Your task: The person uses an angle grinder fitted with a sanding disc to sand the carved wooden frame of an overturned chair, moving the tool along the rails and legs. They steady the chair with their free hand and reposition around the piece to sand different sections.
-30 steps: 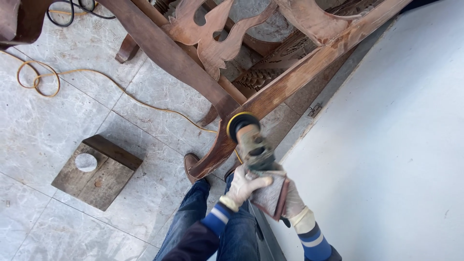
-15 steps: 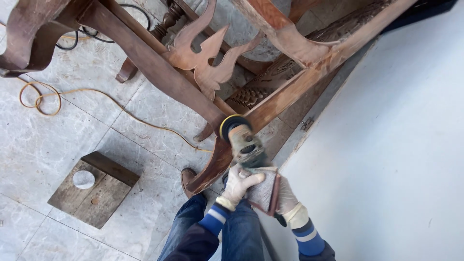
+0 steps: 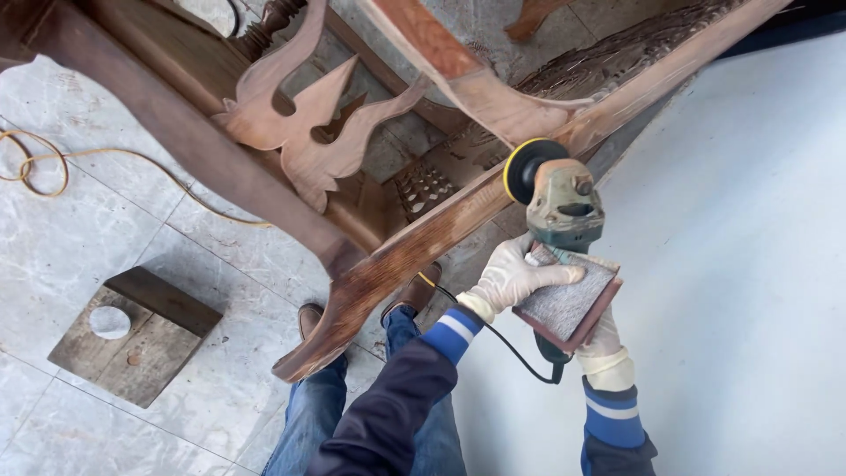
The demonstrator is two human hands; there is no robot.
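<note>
- While both gloved hands close around the angle grinder [image 3: 560, 231], its black disc with the yellow rim presses against the slanted wooden rail [image 3: 458, 225] of the carved furniture frame [image 3: 291, 141].
- The left hand [image 3: 515, 275] lies over the top of the tool with a worn rectangular sanding pad [image 3: 568, 301] pinned under its fingers against the body.
- The right hand [image 3: 601, 339] wraps the rear of the grinder from below; its fingers are mostly hidden behind the pad.
- A black cord [image 3: 493, 330] runs from the tool's tail across the person's blue-striped sleeve.
- Beneath the rail stand the person's jeans and brown shoes [image 3: 414, 293] on the pale tiled floor [image 3: 79, 238].
- Well apart to the left lies a square wooden block [image 3: 145, 339] with a round hole in it.
- Farther left, a yellow cable [image 3: 44, 163] loops across the tiles.
- To the right stretches a plain white surface [image 3: 740, 264].
</note>
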